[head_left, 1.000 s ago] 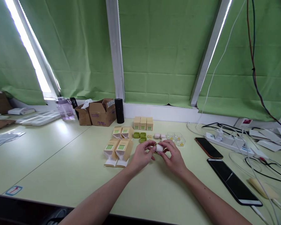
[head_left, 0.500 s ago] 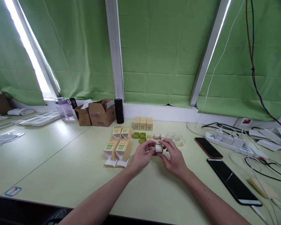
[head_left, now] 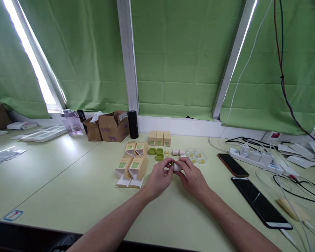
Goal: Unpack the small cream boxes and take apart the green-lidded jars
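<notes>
Fingertips of our left hand and right hand close from both sides on a small white case, held just above the tabletop near its middle, well back from the near edge. A sliver of olive green shows at the case's left side. Our fingers hide its underside, so we cannot tell whether it sits in something.

Just left of our left hand lie 2 open tan cartons with green panels. Behind them are 2 smaller cartons, and 3 shut boxes stand in a row nearer the far edge. Green trays, pink cases and clear shells sit close behind our fingers.

Open room lies toward the near edge and across the left half of the tabletop. The right side is crowded by 2 dark phones, a power strip and loose cables.

At the far edge a brown cardboard box bears a label and red print too small to read. A sticker at the near left corner is also illegible.

Both our forearms are cut off by the lower border.
</notes>
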Demonstrator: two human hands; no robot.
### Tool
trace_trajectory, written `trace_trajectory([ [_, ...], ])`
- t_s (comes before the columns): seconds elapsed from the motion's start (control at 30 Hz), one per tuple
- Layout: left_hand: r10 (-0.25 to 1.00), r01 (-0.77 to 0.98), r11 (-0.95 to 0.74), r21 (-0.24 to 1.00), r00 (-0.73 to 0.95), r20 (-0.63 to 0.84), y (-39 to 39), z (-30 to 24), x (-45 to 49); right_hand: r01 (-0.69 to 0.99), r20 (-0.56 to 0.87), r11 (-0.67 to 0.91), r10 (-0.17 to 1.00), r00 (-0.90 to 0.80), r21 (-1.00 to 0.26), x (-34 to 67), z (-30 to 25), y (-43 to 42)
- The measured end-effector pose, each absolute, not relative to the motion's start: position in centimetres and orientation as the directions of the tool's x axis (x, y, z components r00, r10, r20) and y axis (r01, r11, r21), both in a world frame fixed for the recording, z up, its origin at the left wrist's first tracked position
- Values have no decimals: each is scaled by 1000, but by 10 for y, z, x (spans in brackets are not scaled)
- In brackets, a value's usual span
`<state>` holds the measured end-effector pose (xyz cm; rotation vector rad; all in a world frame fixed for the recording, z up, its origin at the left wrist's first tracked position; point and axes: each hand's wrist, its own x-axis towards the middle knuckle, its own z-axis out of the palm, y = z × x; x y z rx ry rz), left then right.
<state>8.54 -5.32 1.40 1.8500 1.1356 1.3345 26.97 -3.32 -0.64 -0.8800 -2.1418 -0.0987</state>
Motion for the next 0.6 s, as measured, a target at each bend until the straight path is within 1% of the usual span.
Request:
trace_trajectory([
  [0.17,891,327,-454,829,135,434,-53,20,87,619,700,759,555,-450,-203,267,-7,-32],
  [0.33,900,329,-434,839,115,421,-51,17,87,616,703,756,562,-437,-222,264,-6,-32],
  [0.47,910,315,-413,855,98,403,-49,16,87,596,699,758,577,-422,-265,263,-6,-32],
  [0.6,913,293,-406,866,102,394,-48,17,83,563,698,751,606,-380,-345,265,-6,-32],
])
